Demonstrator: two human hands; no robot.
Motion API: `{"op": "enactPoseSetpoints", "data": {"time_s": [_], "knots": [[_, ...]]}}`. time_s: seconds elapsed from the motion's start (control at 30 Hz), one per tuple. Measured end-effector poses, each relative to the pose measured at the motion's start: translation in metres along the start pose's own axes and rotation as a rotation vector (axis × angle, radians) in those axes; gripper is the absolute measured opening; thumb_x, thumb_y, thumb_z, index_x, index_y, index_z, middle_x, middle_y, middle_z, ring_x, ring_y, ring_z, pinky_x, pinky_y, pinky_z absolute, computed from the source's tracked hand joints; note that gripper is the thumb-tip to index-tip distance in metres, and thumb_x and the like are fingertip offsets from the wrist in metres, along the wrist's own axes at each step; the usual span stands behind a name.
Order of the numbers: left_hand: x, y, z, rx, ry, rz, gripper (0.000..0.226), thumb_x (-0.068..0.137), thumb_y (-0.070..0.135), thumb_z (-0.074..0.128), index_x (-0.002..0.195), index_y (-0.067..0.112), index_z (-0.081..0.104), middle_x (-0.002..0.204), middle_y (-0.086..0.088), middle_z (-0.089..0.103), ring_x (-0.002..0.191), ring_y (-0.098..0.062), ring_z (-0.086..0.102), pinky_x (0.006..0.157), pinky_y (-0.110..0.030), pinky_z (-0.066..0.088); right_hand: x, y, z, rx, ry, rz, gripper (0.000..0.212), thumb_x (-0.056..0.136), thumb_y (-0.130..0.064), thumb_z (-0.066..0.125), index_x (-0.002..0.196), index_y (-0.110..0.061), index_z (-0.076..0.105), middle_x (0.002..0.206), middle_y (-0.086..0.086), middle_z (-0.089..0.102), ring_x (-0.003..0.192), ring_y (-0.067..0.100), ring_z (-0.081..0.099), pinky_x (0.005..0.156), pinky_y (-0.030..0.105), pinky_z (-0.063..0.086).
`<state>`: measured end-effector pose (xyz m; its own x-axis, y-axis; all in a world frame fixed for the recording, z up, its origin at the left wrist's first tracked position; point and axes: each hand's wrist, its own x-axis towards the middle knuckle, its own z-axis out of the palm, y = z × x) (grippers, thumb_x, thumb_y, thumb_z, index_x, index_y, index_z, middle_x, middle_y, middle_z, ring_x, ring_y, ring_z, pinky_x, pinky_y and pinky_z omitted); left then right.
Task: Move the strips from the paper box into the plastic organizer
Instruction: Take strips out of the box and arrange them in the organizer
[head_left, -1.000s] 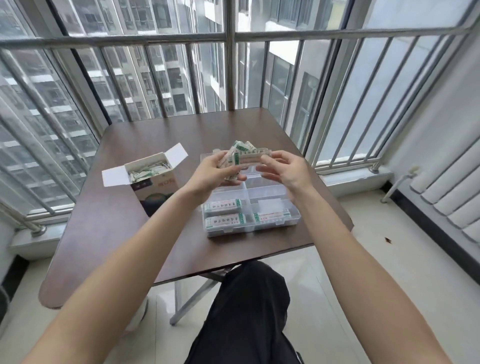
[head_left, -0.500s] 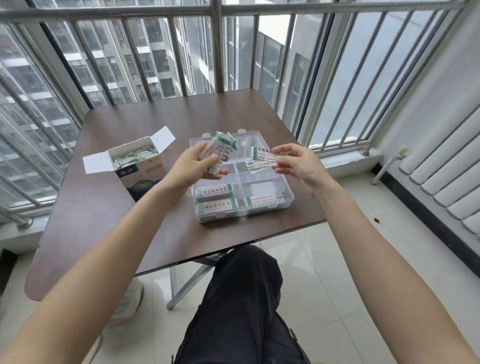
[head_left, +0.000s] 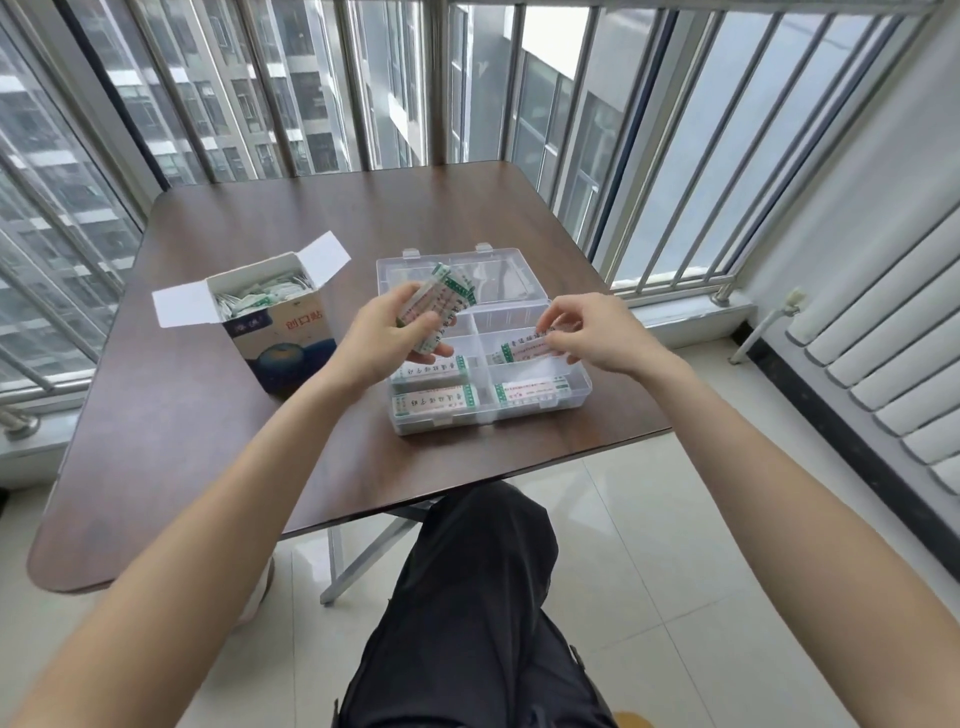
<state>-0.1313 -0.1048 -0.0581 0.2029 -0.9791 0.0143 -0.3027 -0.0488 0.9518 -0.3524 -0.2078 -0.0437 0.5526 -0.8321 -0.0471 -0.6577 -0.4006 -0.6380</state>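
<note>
Our left hand (head_left: 384, 332) grips a bundle of strips (head_left: 441, 306) above the plastic organizer (head_left: 576, 387); our right hand (head_left: 587, 332) pinches one strip (head_left: 524, 347) over a right-side compartment; we should lay it flat, lengthwise, before releasing; the paper box (head_left: 280, 338) holds more.

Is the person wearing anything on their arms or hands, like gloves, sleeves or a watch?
No. Both forearms are bare right up to the bottom edge of the picture, with no sleeve in view. The left hand and right hand have no gloves, and no watch, ring or bracelet shows on either. The only clothing visible is black trousers.
</note>
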Motion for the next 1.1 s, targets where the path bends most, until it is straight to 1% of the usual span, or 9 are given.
{"op": "enactPoseSetpoints", "data": {"time_s": [0.07,0.2,0.3,0.5,0.7,0.77,0.9,1.0,1.1], "knots": [[0.0,0.001,0.0,-0.025,-0.007,-0.011,0.027,0.096,0.011,0.05,0.123,0.014,0.05,0.113,-0.009,0.064,0.075,-0.016,0.071,0.06,-0.022,0.056,0.005,-0.008,0.002,-0.211,-0.045,-0.03,0.014,0.083,-0.014,0.058,0.08,-0.025,0.066,0.079,-0.003,0.067,0.072,0.017,0.062,0.069,0.03,0.051],[-0.003,0.002,0.0,-0.065,-0.02,-0.024,0.028,0.095,0.011,0.052,0.123,0.014,0.05,0.113,-0.009,0.063,0.076,-0.018,0.072,0.06,-0.022,0.055,0.014,-0.019,0.004,-0.519,-0.112,-0.066,0.009,0.083,-0.021,0.062,0.086,-0.026,0.069,0.084,-0.007,0.062,0.082,0.017,0.057,0.066,0.025,0.038],[-0.005,0.004,-0.001,-0.078,-0.024,-0.038,0.027,0.095,0.01,0.052,0.121,0.014,0.051,0.112,-0.008,0.064,0.076,-0.018,0.072,0.061,-0.022,0.056,0.02,-0.025,0.004,-0.653,-0.14,-0.142,0.008,0.082,-0.022,0.066,0.086,-0.026,0.071,0.085,-0.005,0.063,0.081,0.02,0.058,0.066,0.026,0.041],[-0.006,0.007,-0.001,-0.13,-0.041,-0.061,0.028,0.093,0.008,0.055,0.12,0.013,0.052,0.107,-0.005,0.063,0.076,-0.019,0.072,0.062,-0.022,0.057,0.031,-0.025,0.009,-0.675,-0.23,-0.26,0.013,0.081,-0.008,0.065,0.087,-0.015,0.074,0.088,0.004,0.072,0.082,0.022,0.065,0.07,0.025,0.047],[-0.004,0.01,0.004,-0.207,-0.051,-0.076,0.029,0.091,0.006,0.057,0.119,0.012,0.052,0.104,-0.005,0.064,0.072,-0.017,0.071,0.059,-0.021,0.056,0.025,-0.017,0.013,-0.707,-0.139,-0.345,0.013,0.086,-0.014,0.061,0.09,-0.015,0.073,0.089,0.004,0.072,0.086,0.025,0.063,0.071,0.029,0.046],[-0.003,0.011,0.007,-0.237,-0.054,-0.089,0.029,0.091,0.006,0.057,0.119,0.012,0.051,0.101,-0.003,0.064,0.071,-0.015,0.071,0.057,-0.02,0.055,0.02,-0.014,0.011,-0.562,0.011,-0.33,0.013,0.088,-0.018,0.061,0.09,-0.014,0.073,0.085,0.004,0.073,0.082,0.023,0.066,0.073,0.031,0.05],[-0.001,0.012,0.013,-0.233,-0.063,-0.09,0.03,0.092,0.007,0.056,0.12,0.013,0.05,0.101,-0.001,0.063,0.07,-0.012,0.07,0.056,-0.019,0.054,0.003,-0.028,0.011,0.348,0.251,-0.104,0.025,0.087,-0.031,0.067,0.091,-0.007,0.064,0.073,0.007,0.069,0.059,0.016,0.068,0.051,0.028,0.055],[0.001,0.013,0.023,-0.212,-0.1,-0.071,0.029,0.093,0.009,0.055,0.122,0.012,0.05,0.098,-0.001,0.064,0.069,-0.012,0.07,0.058,-0.019,0.054,0.002,-0.035,0.023,0.524,0.233,0.003,0.04,0.079,-0.028,0.076,0.103,-0.007,0.053,0.08,0.011,0.068,0.06,0.017,0.069,0.05,0.027,0.055],[0.001,0.016,0.03,-0.219,-0.107,-0.068,0.028,0.098,0.022,0.047,0.124,0.013,0.05,0.098,-0.002,0.065,0.071,-0.013,0.07,0.059,-0.02,0.054,0.005,-0.034,0.034,0.622,0.246,0.009,0.037,0.077,-0.013,0.077,0.102,-0.007,0.051,0.079,0.015,0.069,0.058,0.019,0.067,0.052,0.028,0.054]]}}
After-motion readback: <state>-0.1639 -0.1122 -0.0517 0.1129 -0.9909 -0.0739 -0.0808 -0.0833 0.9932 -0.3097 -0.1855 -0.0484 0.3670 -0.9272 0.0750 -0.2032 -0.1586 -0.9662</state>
